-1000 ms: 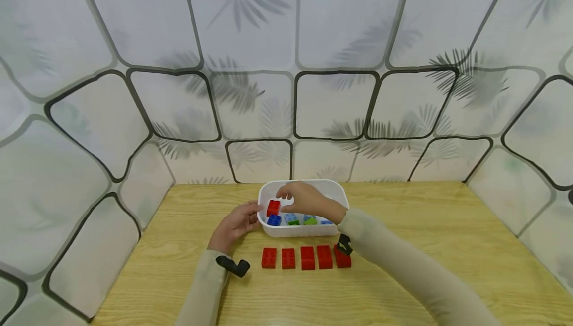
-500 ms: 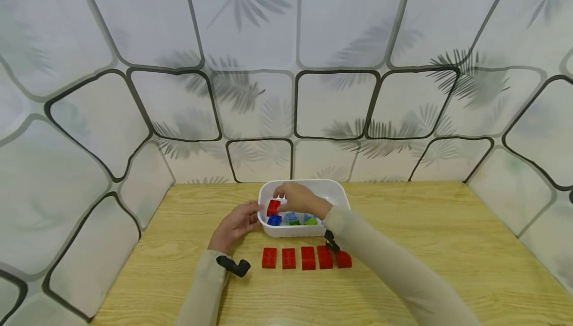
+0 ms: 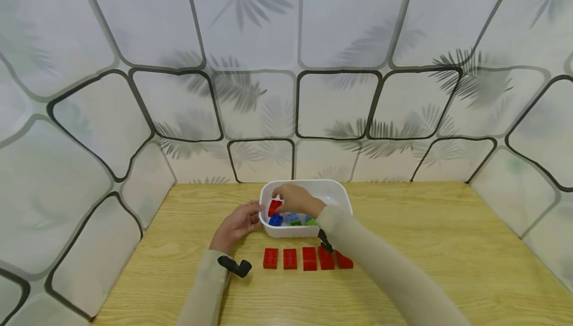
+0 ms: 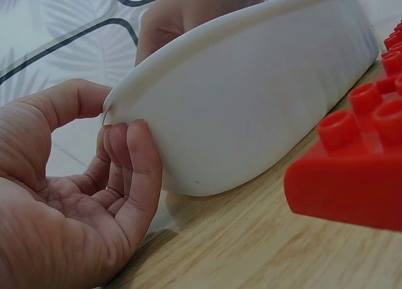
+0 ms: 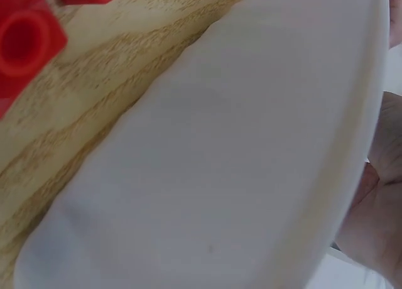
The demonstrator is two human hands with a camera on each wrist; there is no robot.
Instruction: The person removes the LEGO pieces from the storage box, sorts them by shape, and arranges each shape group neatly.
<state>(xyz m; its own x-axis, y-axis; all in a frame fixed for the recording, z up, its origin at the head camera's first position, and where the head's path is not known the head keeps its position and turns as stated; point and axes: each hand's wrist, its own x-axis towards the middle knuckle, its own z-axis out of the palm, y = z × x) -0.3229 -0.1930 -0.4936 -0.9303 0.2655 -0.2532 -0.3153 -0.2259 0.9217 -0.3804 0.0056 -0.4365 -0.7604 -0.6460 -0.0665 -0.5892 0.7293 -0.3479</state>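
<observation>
Lying in white tub [image 3: 291, 232]: bricks [image 3: 292, 217]

Tabletop [image 3: 429, 231]: yellowish wood grain
Backdrop [image 3: 337, 104]: pale, leaf-printed in grey, dark-lined, standing behind and at both sides

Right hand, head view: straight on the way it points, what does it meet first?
Most likely the red brick inside the white tub, at its left end. The right hand is right at it; depth leaves contact unclear.
</observation>
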